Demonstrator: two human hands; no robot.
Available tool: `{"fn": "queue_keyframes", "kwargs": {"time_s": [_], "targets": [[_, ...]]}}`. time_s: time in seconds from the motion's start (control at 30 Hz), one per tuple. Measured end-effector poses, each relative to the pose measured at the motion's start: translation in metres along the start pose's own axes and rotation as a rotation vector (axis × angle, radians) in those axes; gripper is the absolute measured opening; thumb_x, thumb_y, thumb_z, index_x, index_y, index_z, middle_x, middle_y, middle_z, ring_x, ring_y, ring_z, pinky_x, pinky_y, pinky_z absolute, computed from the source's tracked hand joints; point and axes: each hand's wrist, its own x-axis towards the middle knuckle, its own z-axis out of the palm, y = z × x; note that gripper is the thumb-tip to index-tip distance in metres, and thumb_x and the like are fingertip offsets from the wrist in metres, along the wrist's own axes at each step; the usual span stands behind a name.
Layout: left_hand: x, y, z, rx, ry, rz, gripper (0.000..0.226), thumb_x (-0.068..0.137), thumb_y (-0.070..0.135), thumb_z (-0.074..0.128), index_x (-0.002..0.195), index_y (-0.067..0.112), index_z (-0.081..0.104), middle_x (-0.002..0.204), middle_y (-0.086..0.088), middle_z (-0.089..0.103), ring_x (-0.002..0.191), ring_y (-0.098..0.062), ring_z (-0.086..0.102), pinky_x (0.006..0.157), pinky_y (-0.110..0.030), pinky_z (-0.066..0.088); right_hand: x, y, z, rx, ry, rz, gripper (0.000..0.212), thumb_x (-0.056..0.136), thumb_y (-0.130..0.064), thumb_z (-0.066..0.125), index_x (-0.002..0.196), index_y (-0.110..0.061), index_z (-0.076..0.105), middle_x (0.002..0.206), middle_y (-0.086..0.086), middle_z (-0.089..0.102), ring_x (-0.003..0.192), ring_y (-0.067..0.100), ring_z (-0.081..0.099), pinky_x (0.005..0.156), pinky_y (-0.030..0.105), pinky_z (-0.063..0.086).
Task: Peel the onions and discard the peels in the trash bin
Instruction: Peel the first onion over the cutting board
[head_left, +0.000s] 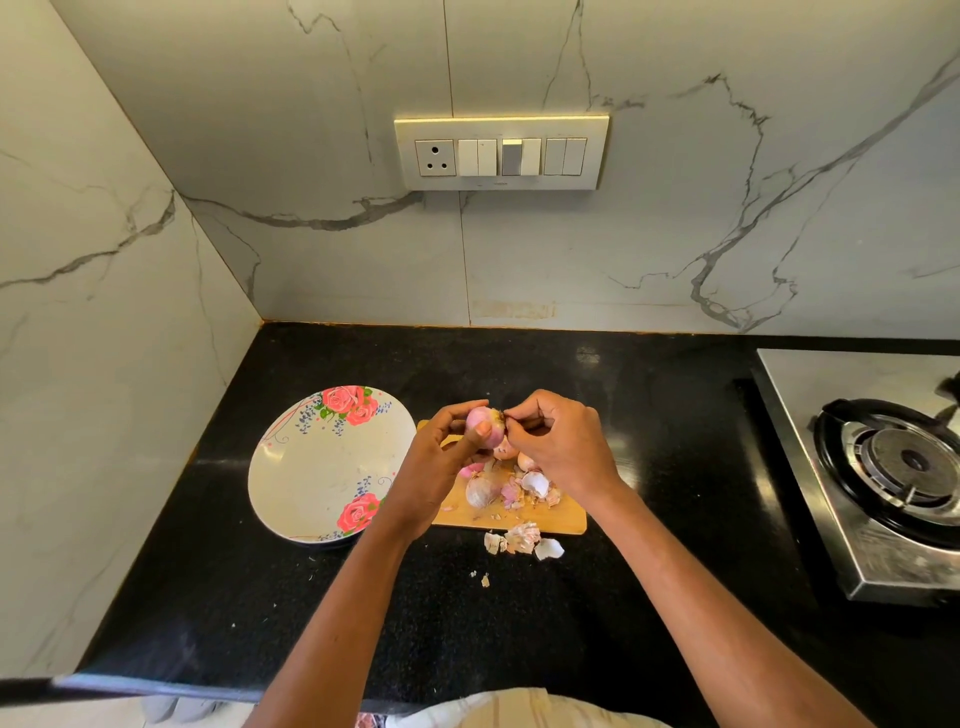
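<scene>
The left hand (441, 452) held a pink onion (484, 426) in the air above the far end of the cutting board (561, 519), its grip curled round the bulb with the thumb across the near face and the fingers over the far side. The onion's stem tip pointed toward the right hand (561, 447), which met it from that side, its grip pressed together in a pinch on the dry brownish end. So the skin to be pulled lay directly between the two hands, nearer the right one, and a pull would judgeably run away from the left hand along the bulb's axis.

Below, on the board, lay another unpeeled onion (480, 491) among loose peels (535, 486); more peels (522, 538) sat on the black worktop (208, 597) just off the board's near edge. A floral plate (296, 467) stood beside the board toward the worktop's left edge. No trash bin was in view.

The switch panel (501, 153) on the wall carried small lettering too fine to read; no other writing showed.
</scene>
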Motion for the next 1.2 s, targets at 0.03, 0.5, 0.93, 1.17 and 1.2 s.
{"fn": "queue_keyframes", "kwargs": {"time_s": [0.03, 0.5, 0.93, 1.17, 1.2], "targets": [[0.0, 0.0, -0.001, 0.009, -0.023, 0.002, 0.05, 0.089, 0.046, 0.064, 0.134, 0.027, 0.058, 0.128, 0.001, 0.064, 0.114, -0.014, 0.067, 0.093, -0.028, 0.058, 0.001, 0.001, 0.0, 0.007, -0.002, 0.007, 0.009, 0.089, -0.021, 0.077, 0.097, -0.019, 0.075, 0.086, -0.013, 0.072, 0.082, -0.003, 0.068, 0.07, 0.011, 0.054], [0.005, 0.001, -0.005, 0.016, 0.091, 0.019, 0.044, 0.088, 0.044, 0.073, 0.126, 0.033, 0.055, 0.123, 0.01, 0.064, 0.111, -0.006, 0.065, 0.096, -0.032, 0.057, 0.0, 0.016, -0.011, -0.109, -0.153, 0.049, 0.029, 0.096, -0.001, 0.062, 0.114, -0.023, 0.07, 0.106, -0.013, 0.069, 0.092, -0.012, 0.062, 0.078, 0.001, 0.046], [0.005, 0.002, -0.007, 0.068, 0.104, 0.149, 0.055, 0.08, 0.015, 0.085, 0.126, 0.028, 0.056, 0.125, 0.009, 0.064, 0.114, -0.009, 0.066, 0.096, -0.028, 0.056, 0.01, 0.0, -0.008, 0.189, -0.159, 0.07, 0.023, 0.095, -0.031, 0.07, 0.116, -0.024, 0.073, 0.107, -0.016, 0.074, 0.1, 0.001, 0.069, 0.086, 0.021, 0.057], [0.006, 0.002, -0.004, 0.18, 0.087, 0.194, 0.051, 0.079, 0.013, 0.086, 0.12, 0.03, 0.059, 0.118, 0.019, 0.064, 0.11, -0.001, 0.064, 0.09, -0.021, 0.057, 0.008, 0.003, -0.01, 0.196, -0.108, 0.119, 0.01, 0.094, -0.029, 0.072, 0.101, -0.024, 0.077, 0.092, -0.013, 0.075, 0.091, 0.005, 0.071, 0.085, 0.034, 0.061], [0.006, 0.002, -0.004, 0.184, 0.082, 0.199, 0.051, 0.08, 0.011, 0.086, 0.119, 0.03, 0.06, 0.118, 0.018, 0.064, 0.11, -0.001, 0.064, 0.089, -0.02, 0.057, 0.009, 0.003, -0.01, 0.178, -0.109, 0.126, 0.008, 0.093, -0.03, 0.072, 0.098, -0.026, 0.077, 0.09, -0.013, 0.075, 0.09, 0.006, 0.071, 0.085, 0.036, 0.061]]}}
